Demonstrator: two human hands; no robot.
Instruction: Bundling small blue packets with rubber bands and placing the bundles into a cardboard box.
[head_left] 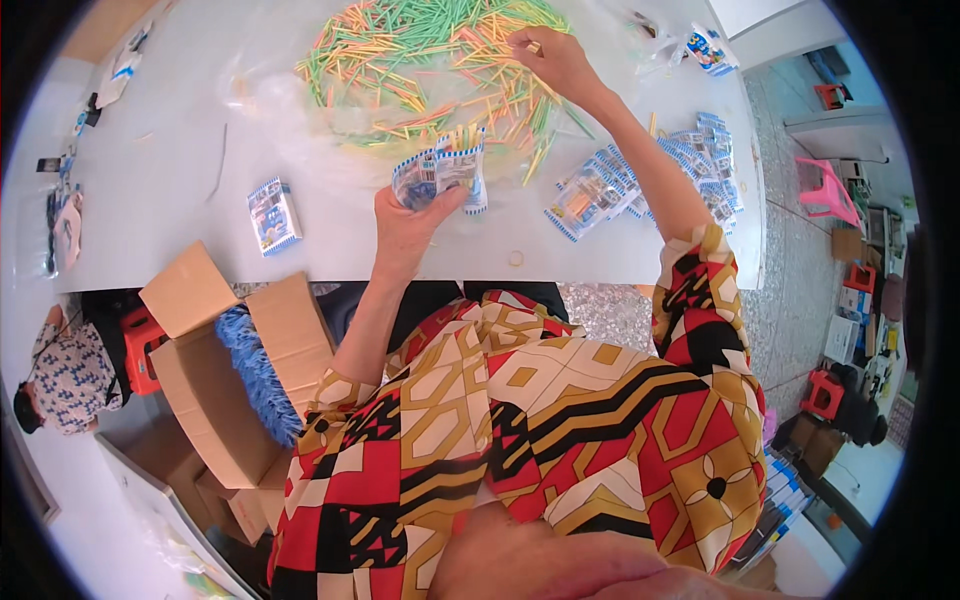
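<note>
My left hand [408, 222] is closed around small blue-and-white striped plastic packets [415, 180], held upright above the near part of the table. Several thin yellowish sticks poke out of the open top of the right-hand one. Across the table, my right hand [556, 62] is at the right side of a big heap of thin green, orange and yellow sticks [400, 50]. Its fingers are bent and pinched together over the heap; what lies between the fingertips is too small to make out.
Flat striped packets [595, 190] lie piled under my right forearm. A bundle of packets [273, 216] lies at the left, another pack [710, 50] at the far right. An open cardboard box [215, 400] with blue fluffy material stands below the table's edge. Another person [75, 370] is at far left.
</note>
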